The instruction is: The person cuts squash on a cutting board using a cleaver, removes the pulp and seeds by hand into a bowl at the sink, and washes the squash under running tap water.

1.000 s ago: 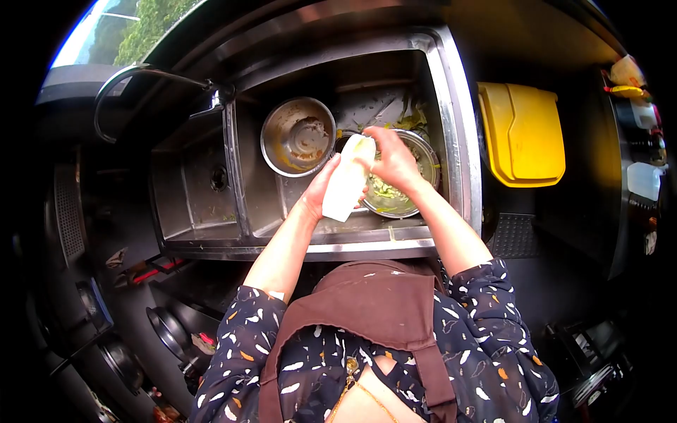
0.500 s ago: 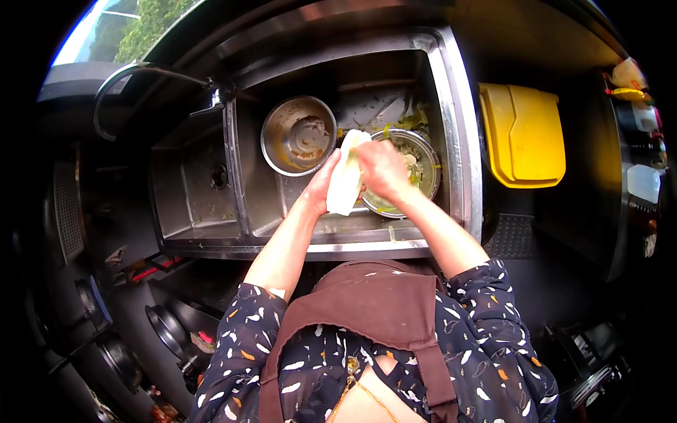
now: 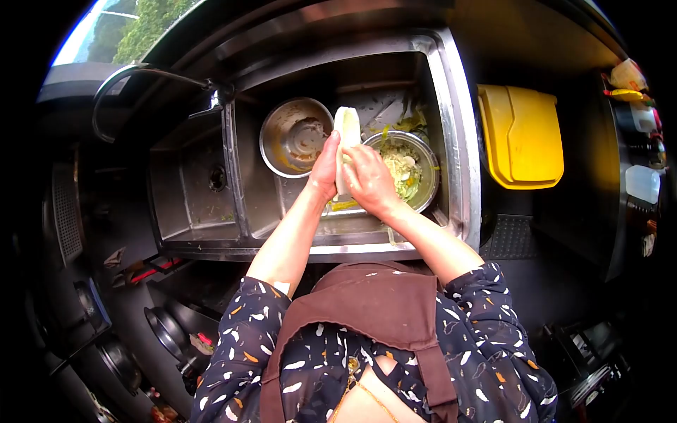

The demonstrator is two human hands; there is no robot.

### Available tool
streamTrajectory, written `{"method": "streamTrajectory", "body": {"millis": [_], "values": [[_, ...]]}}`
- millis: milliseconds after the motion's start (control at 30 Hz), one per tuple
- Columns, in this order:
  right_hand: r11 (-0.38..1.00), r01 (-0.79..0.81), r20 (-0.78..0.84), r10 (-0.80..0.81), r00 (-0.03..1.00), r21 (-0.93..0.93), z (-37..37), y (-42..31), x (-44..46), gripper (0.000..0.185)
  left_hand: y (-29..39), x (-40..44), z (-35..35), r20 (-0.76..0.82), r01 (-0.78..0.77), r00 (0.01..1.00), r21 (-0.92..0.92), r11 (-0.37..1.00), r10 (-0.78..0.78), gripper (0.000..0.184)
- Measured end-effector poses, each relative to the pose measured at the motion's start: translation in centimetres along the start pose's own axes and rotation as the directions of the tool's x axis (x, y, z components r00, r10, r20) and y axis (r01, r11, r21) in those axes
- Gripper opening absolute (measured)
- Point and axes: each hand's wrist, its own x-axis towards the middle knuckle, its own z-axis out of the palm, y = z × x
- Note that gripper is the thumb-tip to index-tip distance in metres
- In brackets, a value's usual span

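Note:
My left hand is closed around a long pale piece of gourd, holding it nearly upright in my view above the sink. It is whitish green and looks split lengthwise; its exact kind is not clear. Against its lower right side, the fingers of my right hand are curled, and whether they also hold a small tool is hidden. Under and beside my right hand stands a metal bowl with pale, shredded pulp in it. A second metal bowl, stained inside, sits to the left of the gourd.
Both bowls stand in a steel sink basin, with green and yellow peels around the right bowl. A second basin and a curved faucet are on the left. A yellow bin lid is right of the sink.
The gourd piece has turned more upright, its top now higher. My right hand has moved down and left along it, uncovering more pulp in the right bowl.

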Motion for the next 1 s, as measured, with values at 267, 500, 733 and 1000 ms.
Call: {"method": "streamTrajectory", "body": {"millis": [267,500,733,1000], "values": [[0.995,0.079,0.325,-0.057,0.944,-0.053,-2.4,1.2,-1.9,0.006,2.9,-0.1,-2.9,-0.012,-0.032,0.999,-0.014,0.999,0.032,0.063],[0.983,0.099,0.254,-0.056,0.965,-0.157,-2.0,0.8,3.0,0.049,1.4,-0.3,-1.4,0.069,-0.107,0.992,0.001,0.994,0.106,0.058],[0.912,0.038,0.616,0.245,0.749,-0.409,-2.5,2.3,-1.6,0.032,3.8,-1.1,-3.0,-0.136,-0.209,0.969,0.009,0.978,0.208,0.065],[0.763,-0.624,0.443,0.505,0.740,0.172,5.1,-1.6,-1.1,0.080,0.4,-4.6,-2.9,-0.247,-0.323,0.935,-0.284,0.903,0.256,0.062]]}}
